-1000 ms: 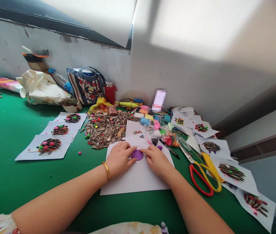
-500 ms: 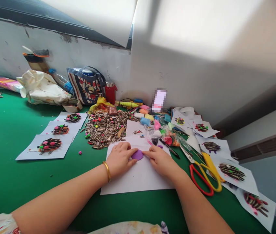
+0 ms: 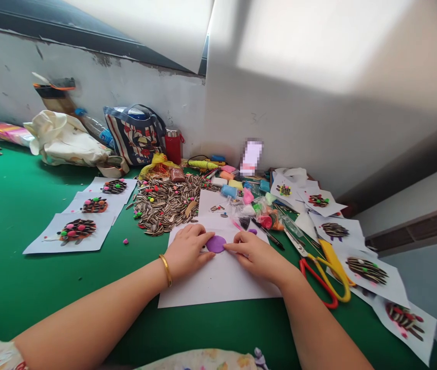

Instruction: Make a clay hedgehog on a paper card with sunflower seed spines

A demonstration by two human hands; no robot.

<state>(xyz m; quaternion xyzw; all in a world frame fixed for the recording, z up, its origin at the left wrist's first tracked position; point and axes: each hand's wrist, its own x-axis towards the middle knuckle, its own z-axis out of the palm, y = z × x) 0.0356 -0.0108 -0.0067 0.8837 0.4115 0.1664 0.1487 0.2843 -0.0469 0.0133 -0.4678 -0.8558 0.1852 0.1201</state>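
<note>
A flat, roundish piece of purple modelling clay [image 3: 216,244] lies on a white sheet of paper [image 3: 218,285]. My left hand [image 3: 187,249], with a gold bangle at the wrist, holds the clay's left edge between thumb and forefinger. From the other side my right hand [image 3: 255,254] pinches at the clay's right edge with its fingertips, the other fingers curled under. A small dark-and-white bit [image 3: 203,248] shows beside the clay, near my left thumb. Behind my right hand is a smaller purple lump [image 3: 253,232].
Striped sunflower seeds [image 3: 166,205] are heaped behind my left hand. Scissors [image 3: 321,277] with red and yellow handles lie right of my right arm. Seed-and-clay hedgehog pictures [image 3: 77,231] flank both sides. Coloured clay packs [image 3: 230,191], a bag [image 3: 135,136] and a red flask [image 3: 173,147] stand behind.
My right fingertips have shifted slightly down along the clay's right edge. More of the clay shows, and my left fingers have drawn back a little to the left.
</note>
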